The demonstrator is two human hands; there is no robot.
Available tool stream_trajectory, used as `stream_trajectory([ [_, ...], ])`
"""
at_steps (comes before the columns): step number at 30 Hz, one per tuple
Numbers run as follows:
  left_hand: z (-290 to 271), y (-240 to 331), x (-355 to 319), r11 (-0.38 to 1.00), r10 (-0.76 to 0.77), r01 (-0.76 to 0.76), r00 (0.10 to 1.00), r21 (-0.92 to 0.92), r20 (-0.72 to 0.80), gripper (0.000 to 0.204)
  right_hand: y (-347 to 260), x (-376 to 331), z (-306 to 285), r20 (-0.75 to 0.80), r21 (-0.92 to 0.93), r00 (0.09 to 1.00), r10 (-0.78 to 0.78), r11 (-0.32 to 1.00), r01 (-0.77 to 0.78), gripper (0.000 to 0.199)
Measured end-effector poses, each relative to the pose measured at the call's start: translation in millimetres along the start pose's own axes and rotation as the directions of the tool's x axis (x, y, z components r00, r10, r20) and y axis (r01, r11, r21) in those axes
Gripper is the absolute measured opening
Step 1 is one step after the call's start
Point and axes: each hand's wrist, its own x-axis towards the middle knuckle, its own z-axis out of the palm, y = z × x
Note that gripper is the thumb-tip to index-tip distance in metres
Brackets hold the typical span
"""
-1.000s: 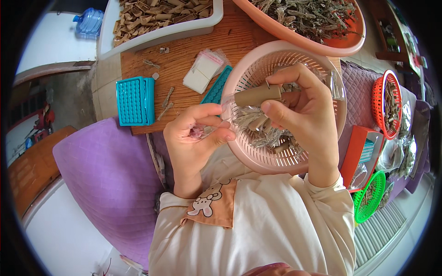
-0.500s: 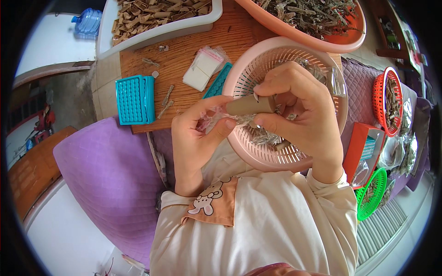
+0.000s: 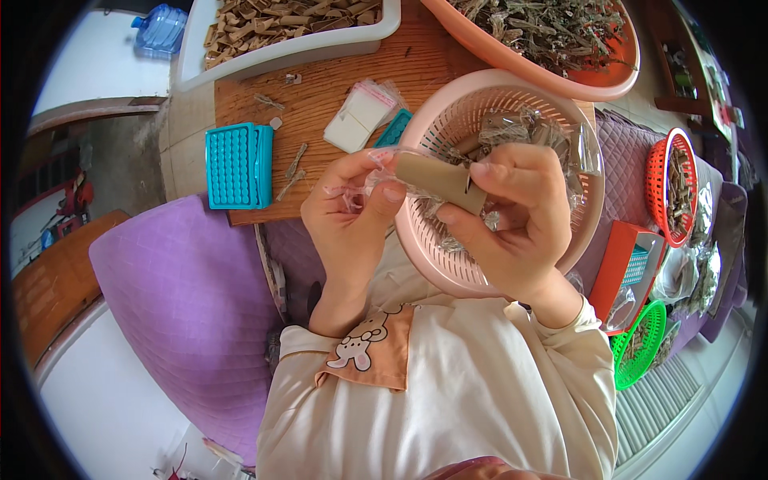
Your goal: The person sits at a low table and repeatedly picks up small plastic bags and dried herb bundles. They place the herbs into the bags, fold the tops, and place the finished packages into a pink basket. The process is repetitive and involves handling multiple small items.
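Note:
My right hand (image 3: 512, 224) pinches a short brown cardboard tube (image 3: 436, 180) over the near rim of a pink slotted basket (image 3: 448, 120). My left hand (image 3: 348, 212) holds the open mouth of a small clear plastic bag (image 3: 364, 180) at the tube's left end. The tube's left end touches the bag's mouth. Several filled clear bags (image 3: 520, 132) lie inside the basket, partly hidden by my right hand.
A wooden table (image 3: 320, 88) bears a teal plastic box (image 3: 238, 164), a stack of clear bags (image 3: 360, 116), a white tray of brown pieces (image 3: 280, 24) and an orange basin of dried herbs (image 3: 560, 40). Purple cushion (image 3: 184, 304) at left; red (image 3: 672, 184) and green (image 3: 640, 344) baskets at right.
Both hands stayed over the basket's near rim. The tube tilted and slid left toward the bag held by my left hand, whose thumb and fingers now pinch the bag's mouth.

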Motion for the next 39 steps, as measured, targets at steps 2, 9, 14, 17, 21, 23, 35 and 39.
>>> stream_trajectory([
  [2, 3, -2, -1, 0.999, -0.038, 0.038, 0.999, -0.008, -0.039, 0.026, 8, -6, 1, -0.042, -0.025, 0.993, -0.113, 0.993, 0.112, 0.041],
  [9, -2, -1, 1, 0.973, -0.204, 0.207, 0.978, -0.103, 0.038, 0.027, 9, -6, -4, -0.004, -0.040, 0.995, -0.104, 0.994, 0.104, 0.039],
  [14, -3, 2, -2, 0.988, -0.133, 0.125, 0.987, 0.094, 0.088, 0.032, 0, 6, -11, 0.106, 0.087, 0.916, 0.387, 0.914, -0.396, 0.034],
  [17, -4, 9, -3, 0.953, -0.141, 0.107, 0.985, 0.283, 0.103, 0.033, -4, 13, -14, 0.192, 0.215, 0.869, 0.457, 0.844, -0.491, 0.028],
  [21, -1, 11, -2, 0.969, -0.160, 0.135, 0.981, 0.207, 0.109, 0.033, -4, 12, -14, 0.192, 0.244, 0.925, 0.327, 0.897, -0.368, 0.029],
  [23, -1, 10, -2, 0.980, -0.159, 0.141, 0.980, 0.142, 0.119, 0.032, -3, 9, -13, 0.177, 0.278, 0.936, 0.305, 0.897, -0.345, 0.030],
  [35, 3, 15, -9, 0.978, -0.125, 0.107, 0.988, 0.178, 0.096, 0.033, -14, 9, -9, 0.227, 0.277, 0.824, 0.519, 0.777, -0.566, 0.024],
  [39, 3, 17, -10, 0.945, -0.081, 0.058, 0.995, 0.321, 0.060, 0.034, -16, 12, -10, 0.247, 0.248, 0.799, 0.548, 0.761, -0.599, 0.020],
])
